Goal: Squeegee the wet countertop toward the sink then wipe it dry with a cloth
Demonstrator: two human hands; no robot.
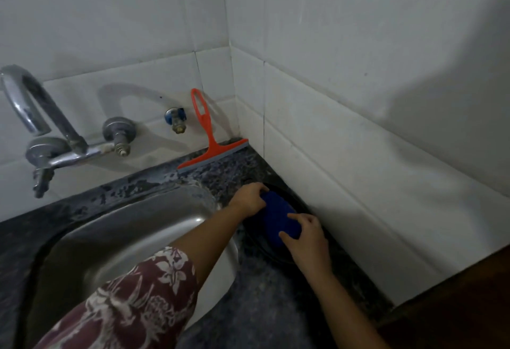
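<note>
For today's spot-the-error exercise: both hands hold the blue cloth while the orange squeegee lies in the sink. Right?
No. In the head view the orange squeegee leans against the tiled wall; left hand and right hand do hold the blue cloth.

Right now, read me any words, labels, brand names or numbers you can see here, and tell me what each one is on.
No text can be read anywhere in this view.
Orange squeegee: no lettering shows.
Blue cloth: plain, no label visible.
Tap and blue-capped valve: any marks are too small to tell.
Patterned sleeve: flowers only, no words.
</note>
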